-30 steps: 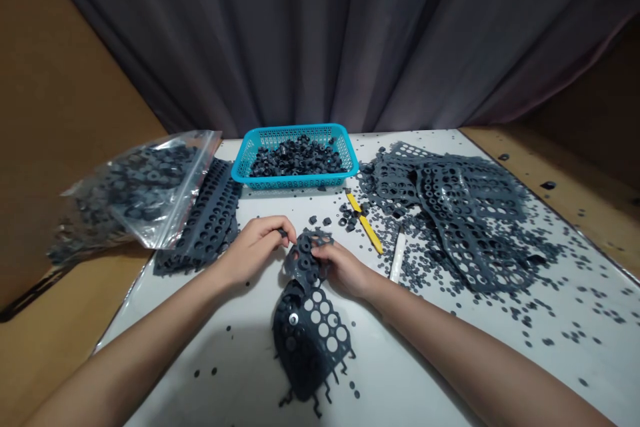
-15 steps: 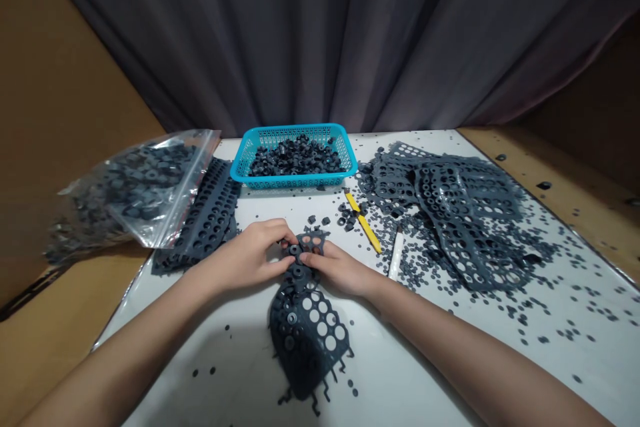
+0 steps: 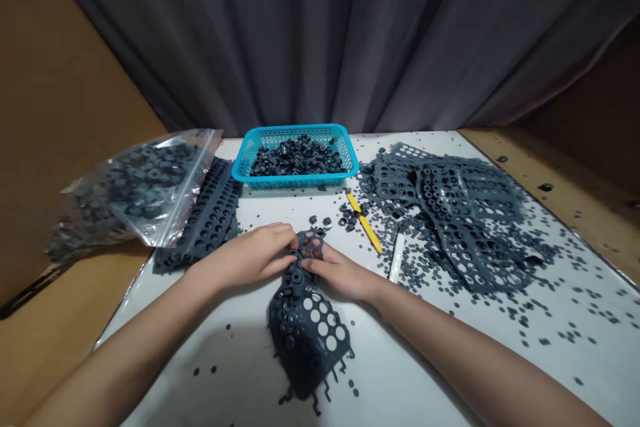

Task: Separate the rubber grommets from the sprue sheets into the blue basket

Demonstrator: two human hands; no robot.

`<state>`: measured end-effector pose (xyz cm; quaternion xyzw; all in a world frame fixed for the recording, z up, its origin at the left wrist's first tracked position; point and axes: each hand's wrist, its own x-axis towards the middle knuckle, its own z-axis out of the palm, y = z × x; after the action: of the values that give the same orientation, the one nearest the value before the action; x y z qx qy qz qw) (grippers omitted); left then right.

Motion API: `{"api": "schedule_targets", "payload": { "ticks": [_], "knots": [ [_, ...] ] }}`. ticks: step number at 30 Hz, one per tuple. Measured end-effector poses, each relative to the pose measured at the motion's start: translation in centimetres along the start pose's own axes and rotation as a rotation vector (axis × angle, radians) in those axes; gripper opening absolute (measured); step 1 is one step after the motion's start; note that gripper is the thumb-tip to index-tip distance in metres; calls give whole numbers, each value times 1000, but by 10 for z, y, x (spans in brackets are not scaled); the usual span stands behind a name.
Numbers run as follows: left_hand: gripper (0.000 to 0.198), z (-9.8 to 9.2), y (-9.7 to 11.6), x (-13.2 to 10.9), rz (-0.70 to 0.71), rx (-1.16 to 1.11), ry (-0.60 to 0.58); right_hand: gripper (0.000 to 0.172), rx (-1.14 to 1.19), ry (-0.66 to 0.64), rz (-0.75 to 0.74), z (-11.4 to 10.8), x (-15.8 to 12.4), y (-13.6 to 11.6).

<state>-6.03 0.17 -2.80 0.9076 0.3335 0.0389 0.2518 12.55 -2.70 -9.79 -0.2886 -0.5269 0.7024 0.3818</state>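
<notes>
A dark grey rubber sheet [image 3: 310, 353], punched with round holes and carrying raised ring-shaped parts, lies bent and twisted in front of me on the white table. My left hand [image 3: 265, 250] pinches the narrow upper part of the sheet from the left, thumb and fingers around a ring. From the right, my right hand [image 3: 343, 270] grips the same stretch, its thumb on top and its fingers hidden beneath. Several fingertips show through the holes at the sheet's far end. Whether a loose ring sits between the left fingertips is too small to tell.
A blue basket [image 3: 296, 180] of small dark rubber parts stands at the back. To the left lie a filled zip bag [image 3: 145, 187] and stacked sheets [image 3: 213, 213]. Rightward are a yellow cutter [image 3: 367, 230], a white pen-like tool [image 3: 397, 257], punched sheets [image 3: 465, 213] and scattered discs.
My left fingers have closed over the ring that showed between my hands, and it no longer shows there. The sheet's far end has tilted slightly, showing more holes.
</notes>
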Motion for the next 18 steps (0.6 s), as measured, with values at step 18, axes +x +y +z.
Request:
{"api": "schedule_targets", "payload": {
  "ticks": [18],
  "knots": [
    [15,3,4,-2,122,311,85,32,259,67,170,7,-3,-1]
  ]
}}
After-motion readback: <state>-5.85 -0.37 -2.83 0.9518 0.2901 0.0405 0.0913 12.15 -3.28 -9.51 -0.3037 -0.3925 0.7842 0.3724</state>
